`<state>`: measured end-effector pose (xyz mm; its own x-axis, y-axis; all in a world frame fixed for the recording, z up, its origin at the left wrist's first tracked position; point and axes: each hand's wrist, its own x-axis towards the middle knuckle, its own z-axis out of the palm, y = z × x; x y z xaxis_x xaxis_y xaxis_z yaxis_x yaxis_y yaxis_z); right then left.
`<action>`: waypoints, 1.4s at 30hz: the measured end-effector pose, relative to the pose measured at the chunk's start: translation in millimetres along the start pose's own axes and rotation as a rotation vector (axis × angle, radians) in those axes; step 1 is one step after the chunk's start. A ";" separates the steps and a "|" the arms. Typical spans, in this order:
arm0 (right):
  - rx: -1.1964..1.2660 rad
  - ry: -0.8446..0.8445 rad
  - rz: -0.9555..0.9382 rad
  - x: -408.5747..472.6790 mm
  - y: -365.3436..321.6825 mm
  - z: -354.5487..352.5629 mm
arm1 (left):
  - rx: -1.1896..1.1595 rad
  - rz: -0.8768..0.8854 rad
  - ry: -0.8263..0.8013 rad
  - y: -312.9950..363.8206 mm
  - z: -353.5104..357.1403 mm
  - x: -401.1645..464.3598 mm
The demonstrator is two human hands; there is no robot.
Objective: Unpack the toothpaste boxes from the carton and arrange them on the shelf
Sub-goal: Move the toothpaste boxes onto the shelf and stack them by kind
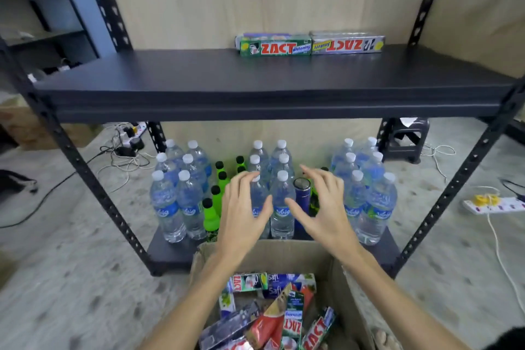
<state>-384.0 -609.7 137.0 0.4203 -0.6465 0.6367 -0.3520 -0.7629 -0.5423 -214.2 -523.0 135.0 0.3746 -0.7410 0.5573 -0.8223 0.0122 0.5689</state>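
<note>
Hovering above the carton (335, 267), left hand (244, 213) and right hand (324, 207) spread, holding nothing

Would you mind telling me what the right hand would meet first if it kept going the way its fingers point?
Probably the dark blue can just beyond the right hand, among the water bottles on the lower shelf; depth is hard to judge.

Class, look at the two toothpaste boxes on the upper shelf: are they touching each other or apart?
Touching. The head view shows the green box and the silver box lying end to end on the shelf, no gap visible between them.
</note>
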 end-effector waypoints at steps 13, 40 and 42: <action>-0.292 -0.466 0.318 -183.7 97.7 104.4 | 0.264 -0.432 -0.572 -153.1 61.2 -161.2; -0.355 -0.475 0.809 -236.1 118.3 148.9 | 0.082 -0.483 -1.010 -164.1 153.4 -218.4; -0.311 -0.458 0.784 -228.3 122.0 140.8 | 0.076 -0.476 -0.979 -161.8 145.3 -215.1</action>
<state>-405.1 -554.7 -151.7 0.2337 -0.9596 -0.1568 -0.8507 -0.1236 -0.5109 -223.9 -463.2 -164.9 0.1857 -0.8723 -0.4523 -0.7206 -0.4339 0.5408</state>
